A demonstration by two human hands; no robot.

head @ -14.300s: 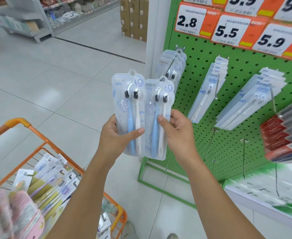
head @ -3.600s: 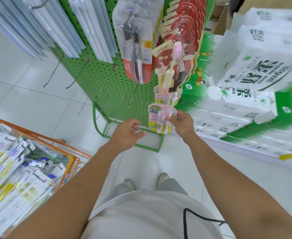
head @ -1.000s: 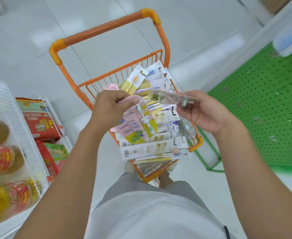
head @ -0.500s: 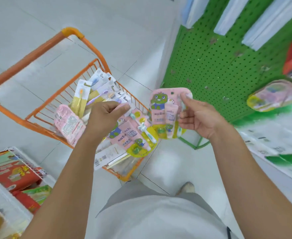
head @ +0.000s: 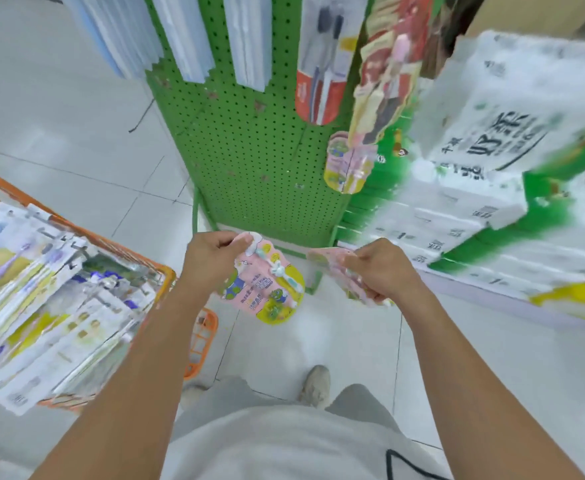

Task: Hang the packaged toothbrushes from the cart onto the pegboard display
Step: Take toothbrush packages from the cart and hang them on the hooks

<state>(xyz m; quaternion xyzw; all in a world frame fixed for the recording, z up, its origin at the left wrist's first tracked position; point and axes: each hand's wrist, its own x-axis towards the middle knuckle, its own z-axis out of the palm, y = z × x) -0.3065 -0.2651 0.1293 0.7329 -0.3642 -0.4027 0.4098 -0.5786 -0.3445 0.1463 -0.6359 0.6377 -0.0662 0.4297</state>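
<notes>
The green pegboard display (head: 249, 150) stands upright ahead on the tiled floor (head: 59, 116), its perforated face rising from a green frame at the base. Along its upper part hang rows of pale blue-and-white toothbrush packs (head: 187, 36), then a red-bottomed pack (head: 322, 64) toward the right edge, and below that, at the right edge of the board, a pink-and-yellow children's pack (head: 348, 164) already on a hook. To the right of the board, stacked white-and-green paper goods (head: 492, 150) fill the shelf, heavily blurred. At the left edge of the view sits the orange wire cart (head: 197, 334), heaped with packaged toothbrushes (head: 52, 306) in white, yellow and purple. Both arms reach forward just in front of the board's lower edge. The left hand (head: 211, 261) pinches the top of a pink children's toothbrush pack (head: 267, 289), which hangs down from thumb and fingers, its cartoon face toward the camera. The right hand (head: 381, 271) is curled round another pink pack (head: 336, 268); motion blur smears it, so it seems edge-on, though that is hard to confirm. A pale shoe (head: 315, 386) shows below.
</notes>
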